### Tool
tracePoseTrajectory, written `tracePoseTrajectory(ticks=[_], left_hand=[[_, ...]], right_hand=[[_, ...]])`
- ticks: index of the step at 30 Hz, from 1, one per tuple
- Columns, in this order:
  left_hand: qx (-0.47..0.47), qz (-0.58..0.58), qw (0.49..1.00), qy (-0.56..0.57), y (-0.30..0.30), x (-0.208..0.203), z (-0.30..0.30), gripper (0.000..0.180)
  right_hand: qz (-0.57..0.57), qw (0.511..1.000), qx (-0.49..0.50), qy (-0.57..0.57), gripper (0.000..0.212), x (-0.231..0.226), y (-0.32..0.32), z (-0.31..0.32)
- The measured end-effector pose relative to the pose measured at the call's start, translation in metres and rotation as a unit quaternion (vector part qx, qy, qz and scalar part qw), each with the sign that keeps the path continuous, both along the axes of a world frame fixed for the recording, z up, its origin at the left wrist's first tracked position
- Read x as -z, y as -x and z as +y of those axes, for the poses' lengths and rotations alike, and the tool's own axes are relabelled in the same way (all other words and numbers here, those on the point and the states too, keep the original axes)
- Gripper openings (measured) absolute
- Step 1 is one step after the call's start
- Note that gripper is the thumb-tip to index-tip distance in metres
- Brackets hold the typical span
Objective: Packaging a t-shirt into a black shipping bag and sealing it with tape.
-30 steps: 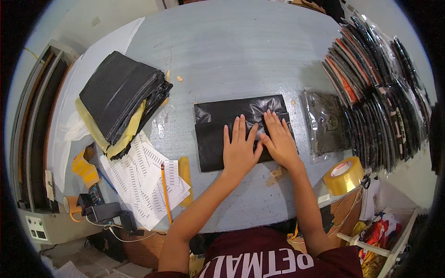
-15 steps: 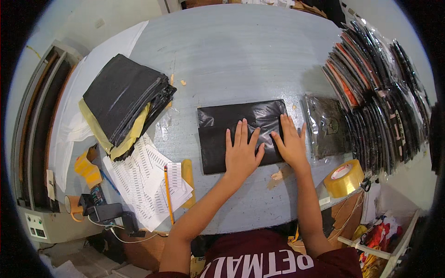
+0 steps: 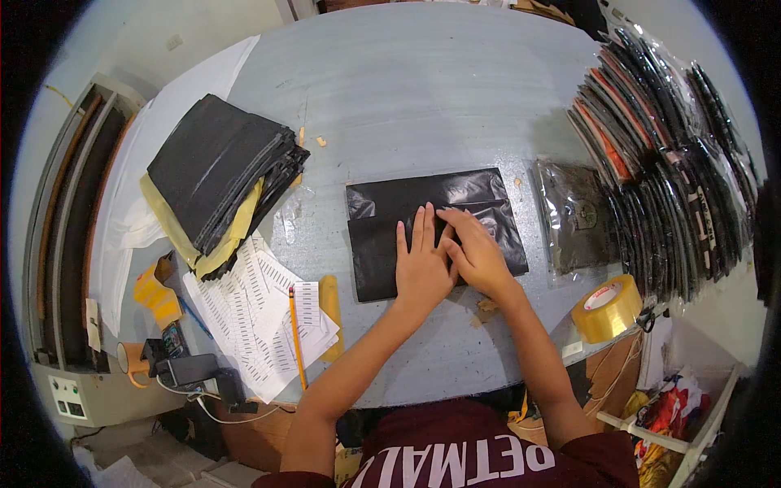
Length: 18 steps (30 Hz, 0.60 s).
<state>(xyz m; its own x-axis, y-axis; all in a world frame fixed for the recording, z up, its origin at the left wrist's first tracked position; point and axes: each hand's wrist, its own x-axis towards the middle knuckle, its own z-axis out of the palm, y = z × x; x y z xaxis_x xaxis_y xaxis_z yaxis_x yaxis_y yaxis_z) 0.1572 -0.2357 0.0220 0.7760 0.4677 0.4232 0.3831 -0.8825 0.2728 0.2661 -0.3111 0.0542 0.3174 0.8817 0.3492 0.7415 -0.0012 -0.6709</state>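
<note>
A flat black plastic pouch [image 3: 373,256] lies in front of me on the table, its upper strip creased along a fold line and shiny. My left hand [image 3: 425,272] rests flat on its middle with the fingers stretched out. Right beside it, my right hand [image 3: 482,256] lies on the pouch, fingers extended and slanting left so that the tips come close to the left fingers. Neither hand grips anything that I can see. What is inside the pouch, if anything, is hidden.
At left are a stack of black pouches [image 3: 215,167], printed paper sheets [image 3: 256,325] and a pencil [image 3: 296,342]. Rightward lie a clear-bagged dark garment [image 3: 576,215], rows of bagged garments [image 3: 663,203] and a tape roll [image 3: 606,309] at the table's edge.
My right hand has moved left from the pouch's right edge to beside my left hand. The pouch's right side now shows uncovered. The left hand stays nearly in place.
</note>
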Motion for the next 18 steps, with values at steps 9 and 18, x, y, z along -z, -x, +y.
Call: tracePoseTrajectory(ticks=[9,18], left_hand=[[-0.004,0.047,0.999,-0.005,0.001,0.000,0.001,0.058],[0.028,0.035,0.998,0.040,0.014,-0.005,0.012,0.058]], right_hand=[[-0.074,0.995,0.000,0.061,0.047,0.001,0.001,0.003],[-0.126,0.989,0.018,0.072,0.054,0.005,0.005,0.000]])
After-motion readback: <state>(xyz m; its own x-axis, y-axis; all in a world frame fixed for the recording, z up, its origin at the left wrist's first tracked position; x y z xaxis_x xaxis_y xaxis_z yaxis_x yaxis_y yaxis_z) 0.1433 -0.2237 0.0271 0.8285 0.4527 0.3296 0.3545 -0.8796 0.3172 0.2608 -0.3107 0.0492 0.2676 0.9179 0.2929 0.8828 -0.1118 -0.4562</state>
